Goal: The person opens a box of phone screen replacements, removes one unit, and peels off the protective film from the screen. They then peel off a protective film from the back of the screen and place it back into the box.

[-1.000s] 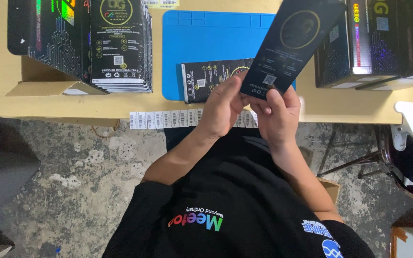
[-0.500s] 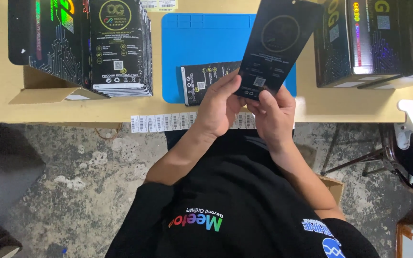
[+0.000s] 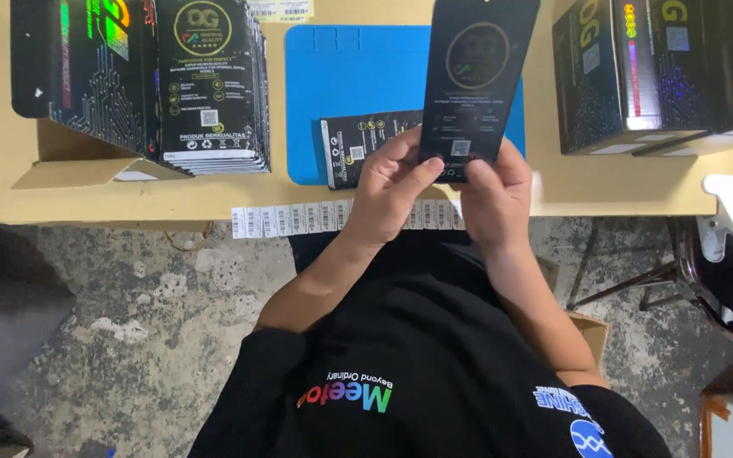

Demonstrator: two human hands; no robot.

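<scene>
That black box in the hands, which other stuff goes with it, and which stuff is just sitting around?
In use:
- flat black box, held at its lower end by the left hand and right hand
- strip of small white labels along the table edge
- blue mat with another black box lying on it

Lying about:
- stack of black boxes at left
- big black cartons at right
- white clamp
</scene>
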